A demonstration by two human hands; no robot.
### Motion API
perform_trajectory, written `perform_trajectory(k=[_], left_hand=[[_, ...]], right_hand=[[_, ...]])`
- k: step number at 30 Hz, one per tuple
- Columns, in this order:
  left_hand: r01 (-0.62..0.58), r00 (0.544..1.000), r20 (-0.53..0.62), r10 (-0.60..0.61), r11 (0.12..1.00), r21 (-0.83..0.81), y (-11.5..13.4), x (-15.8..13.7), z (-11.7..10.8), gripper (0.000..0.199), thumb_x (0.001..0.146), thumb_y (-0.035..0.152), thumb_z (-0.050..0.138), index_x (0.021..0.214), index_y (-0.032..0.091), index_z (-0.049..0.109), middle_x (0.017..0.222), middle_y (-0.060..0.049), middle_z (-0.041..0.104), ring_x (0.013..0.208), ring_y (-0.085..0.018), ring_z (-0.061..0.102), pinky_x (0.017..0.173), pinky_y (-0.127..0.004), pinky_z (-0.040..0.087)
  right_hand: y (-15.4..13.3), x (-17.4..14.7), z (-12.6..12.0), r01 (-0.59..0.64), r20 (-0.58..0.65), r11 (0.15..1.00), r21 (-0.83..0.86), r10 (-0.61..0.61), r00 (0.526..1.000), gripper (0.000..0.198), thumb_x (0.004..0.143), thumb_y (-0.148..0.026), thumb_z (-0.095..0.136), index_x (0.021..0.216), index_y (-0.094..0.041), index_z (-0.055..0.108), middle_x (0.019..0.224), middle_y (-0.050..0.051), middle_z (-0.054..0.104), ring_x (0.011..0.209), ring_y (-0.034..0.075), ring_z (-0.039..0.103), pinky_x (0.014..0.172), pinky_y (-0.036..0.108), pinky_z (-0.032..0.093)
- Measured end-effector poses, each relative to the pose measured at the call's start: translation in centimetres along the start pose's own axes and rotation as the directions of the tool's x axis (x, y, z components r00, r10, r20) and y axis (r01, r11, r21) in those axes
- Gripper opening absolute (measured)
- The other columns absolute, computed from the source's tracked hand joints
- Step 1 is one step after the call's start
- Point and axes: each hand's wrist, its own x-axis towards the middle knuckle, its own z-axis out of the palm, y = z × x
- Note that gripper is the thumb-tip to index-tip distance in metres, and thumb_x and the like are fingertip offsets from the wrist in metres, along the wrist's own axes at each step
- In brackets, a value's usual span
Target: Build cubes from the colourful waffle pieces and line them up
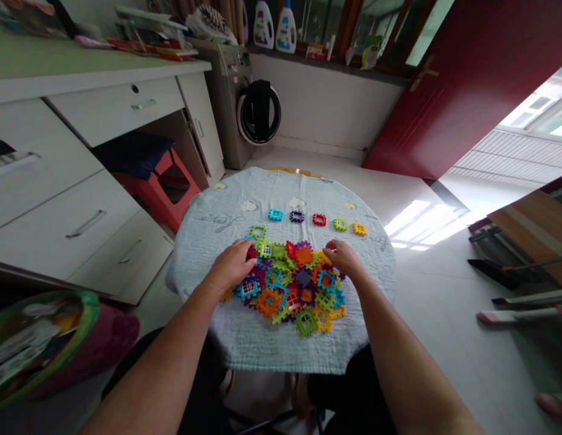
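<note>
Head view: my left hand (230,264) and right hand (343,257), fingers curled loosely, rest on the pile of plastic tiles (290,281), gripping nothing. Beyond my fingertips: five tiles in a row (317,220). Tablecloth (217,220) script under my left fingers' far side, unreadable.

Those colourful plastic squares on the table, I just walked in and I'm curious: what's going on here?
A person seated at a round table covered with a pale cloth has both hands on a heap of interlocking plastic tiles. The left hand rests on the heap's left edge, the right hand on its upper right. Beyond the heap, five single tiles lie in a row: blue, purple, red, green, orange.
</note>
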Motion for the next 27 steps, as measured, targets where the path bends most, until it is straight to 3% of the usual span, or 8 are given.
perform_trajectory(k=[4,11,20,27], left_hand=[[0.007,1.000,0.002,-0.007,1.000,-0.003,0.1,0.0,0.1,0.038,0.081,0.027,0.051,0.117,0.019,0.055,0.113,-0.008,0.060,0.106,-0.022,0.057,0.096,-0.032,0.043],[-0.002,1.000,0.009,0.002,1.000,-0.009,0.1,0.2,0.3,0.039,0.081,0.027,0.051,0.118,0.016,0.054,0.114,-0.010,0.060,0.106,-0.023,0.057,0.095,-0.033,0.044],[-0.004,1.000,0.009,0.004,1.000,0.004,0.1,0.1,0.2,0.038,0.081,0.028,0.050,0.117,0.018,0.054,0.112,-0.009,0.060,0.106,-0.022,0.058,0.095,-0.032,0.044],[-0.011,1.000,0.015,0.011,1.000,0.012,0.2,0.2,0.4,0.039,0.082,0.029,0.050,0.119,0.015,0.053,0.116,-0.011,0.059,0.108,-0.023,0.057,0.097,-0.032,0.043]], right_hand=[[0.4,-0.1,0.5,-0.009,0.058,1.000,-0.017,0.010,0.998,0.027,0.074,-0.031,0.065,0.096,-0.014,0.064,0.095,0.008,0.065,0.084,0.018,0.059,0.072,0.027,0.043],[0.4,-0.2,0.8,-0.053,0.054,0.997,0.055,0.050,0.997,0.032,0.067,-0.021,0.065,0.098,-0.014,0.061,0.094,0.008,0.065,0.081,0.017,0.059,0.068,0.025,0.043],[0.3,0.4,1.2,-0.107,0.039,0.993,0.046,0.105,0.994,0.029,0.065,-0.025,0.067,0.092,-0.014,0.061,0.093,0.008,0.062,0.080,0.018,0.057,0.071,0.030,0.044],[0.7,0.4,1.4,-0.214,0.084,0.967,0.140,0.204,0.975,0.043,0.065,-0.028,0.069,0.103,-0.015,0.055,0.095,0.007,0.059,0.077,0.017,0.057,0.068,0.028,0.045]])
